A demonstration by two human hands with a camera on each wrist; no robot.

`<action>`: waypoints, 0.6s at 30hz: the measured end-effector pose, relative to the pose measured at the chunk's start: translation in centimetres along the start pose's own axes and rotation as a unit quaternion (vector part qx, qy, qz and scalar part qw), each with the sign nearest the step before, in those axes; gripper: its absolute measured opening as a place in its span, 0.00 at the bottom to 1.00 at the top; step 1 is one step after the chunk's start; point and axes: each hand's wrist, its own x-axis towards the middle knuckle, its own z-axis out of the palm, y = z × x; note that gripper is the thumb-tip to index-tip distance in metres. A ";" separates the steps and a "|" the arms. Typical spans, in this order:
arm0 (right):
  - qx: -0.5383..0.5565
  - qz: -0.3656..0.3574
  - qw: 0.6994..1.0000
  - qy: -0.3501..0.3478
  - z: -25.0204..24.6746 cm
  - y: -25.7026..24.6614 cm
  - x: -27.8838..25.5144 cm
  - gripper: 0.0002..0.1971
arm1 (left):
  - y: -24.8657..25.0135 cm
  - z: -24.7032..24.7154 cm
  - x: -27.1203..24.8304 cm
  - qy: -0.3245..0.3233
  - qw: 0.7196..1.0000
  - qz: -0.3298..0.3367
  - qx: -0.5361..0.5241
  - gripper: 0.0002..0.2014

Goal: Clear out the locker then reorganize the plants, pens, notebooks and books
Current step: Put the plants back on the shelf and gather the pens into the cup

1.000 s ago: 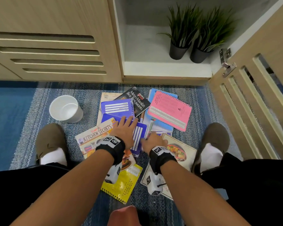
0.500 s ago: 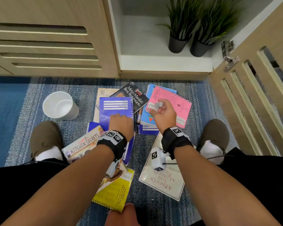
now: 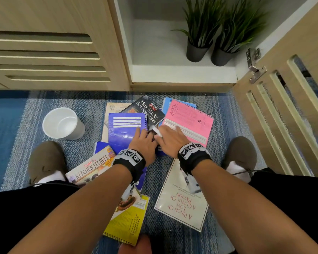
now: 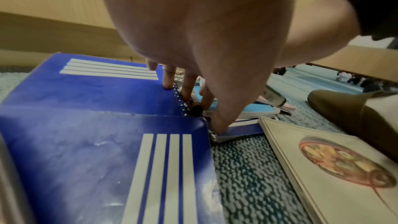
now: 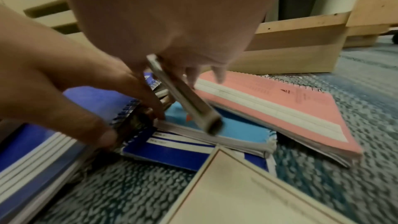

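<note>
Right hand (image 3: pixel 170 139) gripping a pen (image 5: pixel 185 97) above the notebooks; left hand (image 3: pixel 143 143), fingers extended, pressing the blue notebook (image 3: pixel 126 130) alongside.

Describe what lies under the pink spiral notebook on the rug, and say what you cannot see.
Under the pink spiral notebook a light blue notebook sticks out, itself resting on a dark blue notebook. Whatever lies beneath the pink cover's middle is hidden.
</note>
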 end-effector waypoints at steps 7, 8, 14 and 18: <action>0.037 0.229 0.972 0.029 0.5 4.8 -1.1 0.17 | -1.1 -0.2 0.6 -0.014 0.996 -0.005 -0.091 0.22; 0.069 0.246 0.966 0.045 0.6 5.4 -1.2 0.16 | -1.2 -0.3 0.7 0.008 0.994 -0.007 -0.110 0.18; 0.188 0.381 0.888 0.174 -0.1 5.9 -0.9 0.19 | -0.6 0.2 0.2 0.155 0.961 -0.061 -0.222 0.10; 0.266 0.394 0.866 0.153 0.6 5.4 -0.2 0.22 | -0.6 -0.6 -0.2 0.180 0.921 -0.133 -0.318 0.09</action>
